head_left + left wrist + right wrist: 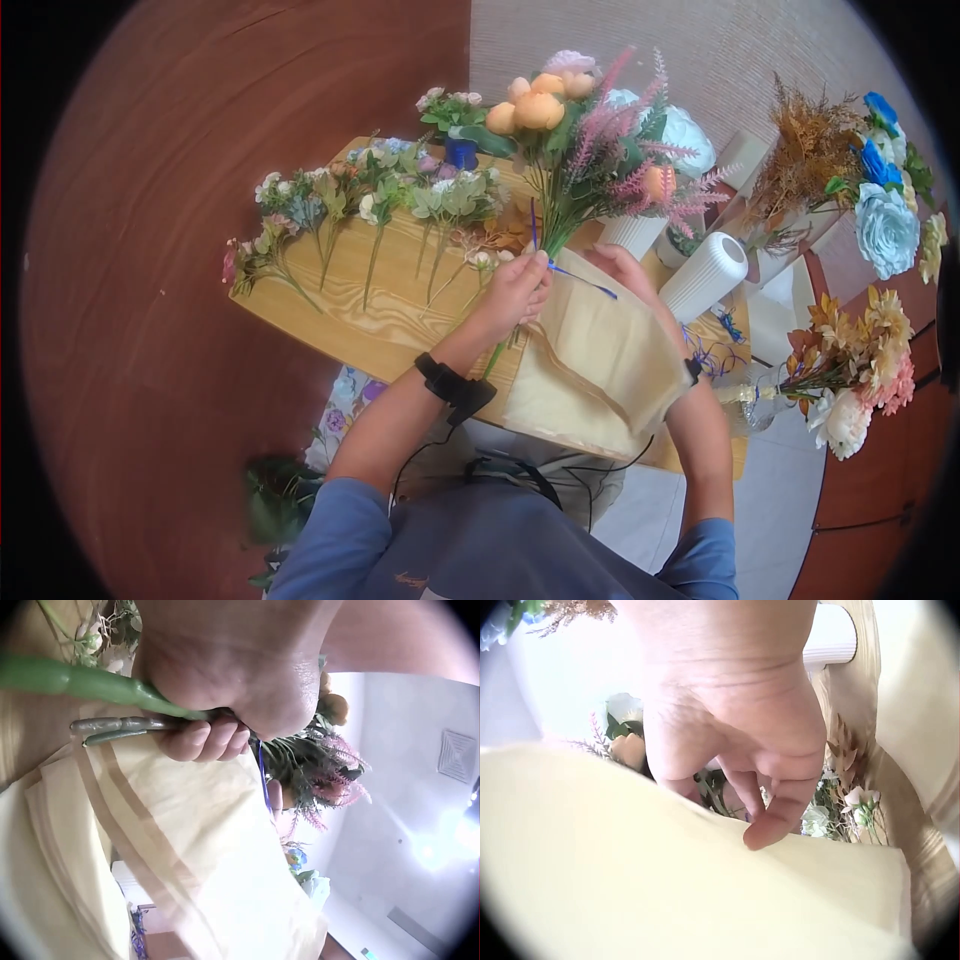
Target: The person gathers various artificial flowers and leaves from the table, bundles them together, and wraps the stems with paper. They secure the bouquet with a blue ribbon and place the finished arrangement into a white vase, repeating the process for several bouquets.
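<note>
Jutting stem ends (112, 738), left wrist view

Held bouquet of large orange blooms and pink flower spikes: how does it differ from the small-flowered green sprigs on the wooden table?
The held bouquet is gathered, its stems gripped by the left hand; the sprigs lie spread across the wooden table. The bouquet shows big, round orange blooms, while the sprigs carry smaller, mostly pale flowers. Both have green stems and leaves.

The left hand (518, 292) hides part of the stems (567, 233). Cream wrapping (705, 877) covers some right-hand (739, 720) fingertips. The clothing's orange marking (411, 580) is illegibly small.
</note>
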The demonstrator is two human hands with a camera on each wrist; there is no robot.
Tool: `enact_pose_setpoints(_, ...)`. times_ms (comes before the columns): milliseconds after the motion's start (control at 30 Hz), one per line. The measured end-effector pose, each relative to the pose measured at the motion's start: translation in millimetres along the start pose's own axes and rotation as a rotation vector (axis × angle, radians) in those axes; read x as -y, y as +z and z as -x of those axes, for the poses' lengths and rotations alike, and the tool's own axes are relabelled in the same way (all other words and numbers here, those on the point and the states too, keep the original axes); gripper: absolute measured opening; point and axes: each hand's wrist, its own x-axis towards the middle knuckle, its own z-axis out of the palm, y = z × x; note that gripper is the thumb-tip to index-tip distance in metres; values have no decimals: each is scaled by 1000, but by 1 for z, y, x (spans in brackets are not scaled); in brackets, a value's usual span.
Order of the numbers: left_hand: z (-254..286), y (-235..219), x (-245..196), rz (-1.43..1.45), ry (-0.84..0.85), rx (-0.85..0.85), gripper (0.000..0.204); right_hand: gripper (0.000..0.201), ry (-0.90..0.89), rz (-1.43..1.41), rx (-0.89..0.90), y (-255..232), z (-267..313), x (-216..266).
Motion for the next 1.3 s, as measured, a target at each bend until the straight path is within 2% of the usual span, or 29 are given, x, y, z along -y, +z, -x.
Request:
enact_pose_setpoints(67,-2,1,0,-7,3,8,35,47,-86,-66,173,-15,-13,-12)
enact_pose_setpoints(100,-2,1,0,-15,0,12,35,44,-260,197,435,-11,-18,-8)
enact_pose_setpoints(133,-3,2,1,-14,3,12,35,44,-260,200,436,-7,-16,-12)
enact_pose_setpoints(200,-6,3,1,-4,13,35,34,43,-339,299,18,5,-8,-24)
enact_pose_setpoints(233,-6,4,2,-3,16,36,34,43,-339,301,18,-1,-14,-28)
enact_pose_setpoints(300,-8,6,2,-6,20,21,35,44,-299,-87,404,-14,-28,-36)
enact_pose_setpoints(333,-8,6,2,-6,23,22,35,44,-300,-85,405,-15,-29,-37)
enact_pose_setpoints(433,-7,7,2,-6,45,33,35,43,-329,-109,302,-2,-24,-42)
enact_pose_setpoints(500,-7,8,2,-24,59,17,35,41,-347,-57,117,11,-18,-40)
enact_pose_setpoints(633,-6,10,2,-15,53,11,34,39,-414,48,126,14,-20,-41)
enact_pose_setpoints(700,-4,10,1,-2,47,31,34,35,-499,151,47,20,-18,-41)
enact_pose_setpoints(733,-4,13,1,-1,49,30,34,35,-498,153,49,20,-19,-43)
enact_pose_setpoints(800,-7,21,3,2,180,-25,37,32,-483,172,-21,20,-21,-48)
enact_pose_setpoints(933,-12,11,13,-67,178,19,39,33,-491,148,-8,28,-23,-53)
enact_pose_setpoints(1000,-6,15,15,40,165,9,37,35,-514,145,-105,33,-24,-56)
enact_pose_setpoints(1133,-3,17,15,52,142,12,39,34,-523,233,-166,41,-24,-56)
enact_pose_setpoints(1200,-3,19,15,96,166,6,39,33,-614,322,-299,45,-26,-57)
enact_pose_setpoints(1300,-8,17,17,65,219,-13,38,33,-599,321,-291,52,-24,-51)
